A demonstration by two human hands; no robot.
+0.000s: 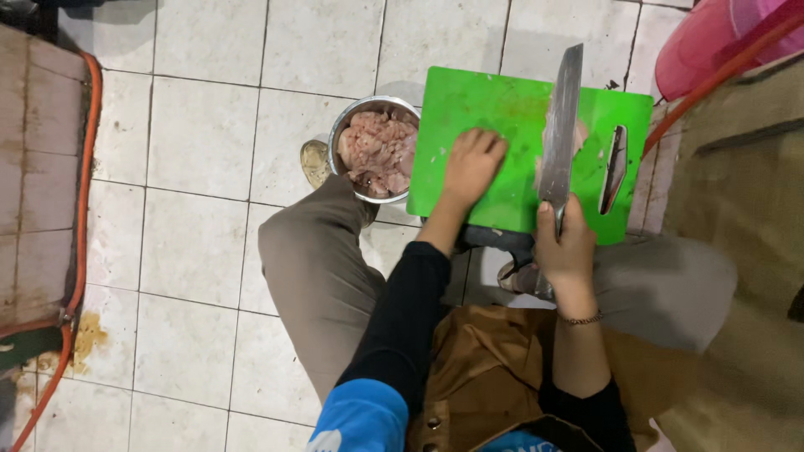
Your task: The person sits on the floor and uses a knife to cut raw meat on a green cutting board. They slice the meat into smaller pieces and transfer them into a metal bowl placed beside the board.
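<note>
A green cutting board (486, 109) lies on the tiled floor in front of me. My left hand (471, 166) rests palm down on the board's left half, fingers curled; whether anything is under it is hidden. My right hand (568, 243) grips the handle of a long steel knife (559, 134), its blade pointing away across the board. A pale piece of raw meat (581, 134) shows just right of the blade. A metal bowl (345, 134) full of pink raw meat stands at the board's left edge.
An orange hose (81, 226) runs along a raised tiled ledge at the left. A pink plastic tub (712, 42) sits at the top right. My bent knees (310, 251) flank the board, one shoe beside the bowl.
</note>
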